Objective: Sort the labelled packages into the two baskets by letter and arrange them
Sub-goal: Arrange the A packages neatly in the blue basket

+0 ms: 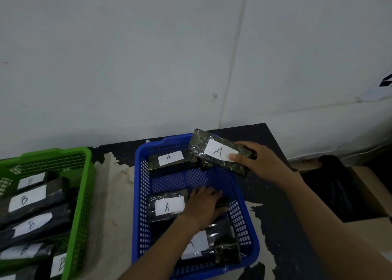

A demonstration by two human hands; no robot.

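A blue basket sits in the middle of the table and holds dark packages labelled A. My right hand holds one A package tilted over the basket's far right corner. Another A package lies at the basket's far end. My left hand rests inside the basket, fingers on the right end of an A package. A further A package lies at the near end, partly under my left forearm. To the left, a green basket holds several packages labelled B.
The table top is dark with worn pale patches and stands against a white wall. An open cardboard box with dark contents is to the right of the table. A strip of table separates the two baskets.
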